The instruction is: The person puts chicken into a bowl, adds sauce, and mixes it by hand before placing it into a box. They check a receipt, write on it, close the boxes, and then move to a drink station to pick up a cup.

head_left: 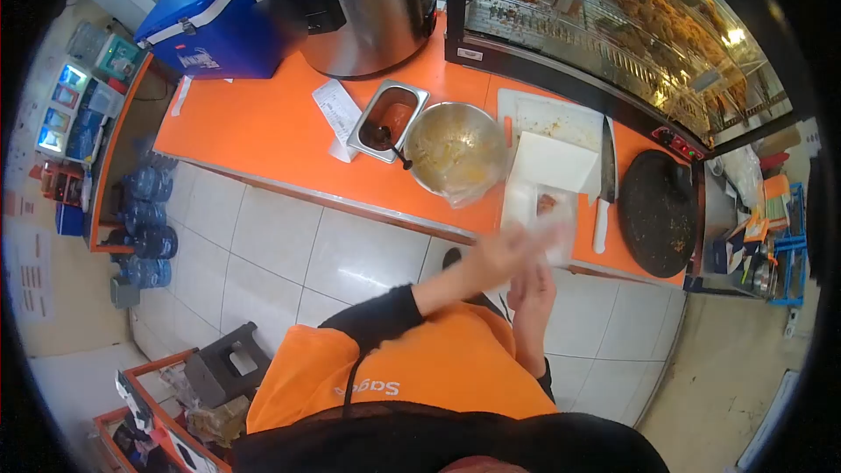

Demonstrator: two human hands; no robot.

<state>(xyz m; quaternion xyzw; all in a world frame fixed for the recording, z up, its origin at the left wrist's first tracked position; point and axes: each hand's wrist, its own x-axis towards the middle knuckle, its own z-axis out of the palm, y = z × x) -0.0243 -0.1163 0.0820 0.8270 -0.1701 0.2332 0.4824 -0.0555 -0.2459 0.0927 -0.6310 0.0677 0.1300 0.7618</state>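
Note:
My left hand (498, 259) reaches in front of my body over the counter's front edge, its fingers smeared by motion. Just below it is my right hand (532, 291), with the fingers curled in. A pale, see-through film (561, 236) shows by the fingertips; blur hides what it is and which hand touches it. Beyond the hands, an open white box (554, 162) lies with its lid up, and a small brown piece of food (547, 203) is inside. A steel mixing bowl (454, 147) with yellowish residue and a plastic bag at its rim stands to the left.
A knife (604, 184) lies beside a white cutting board (534, 109). Right of it is a round black board (657, 215). A steel pan of red sauce (388, 123) holds a ladle. A large cooker (368, 17), a blue cooler (215, 22) and a heated display case (613, 26) line the back.

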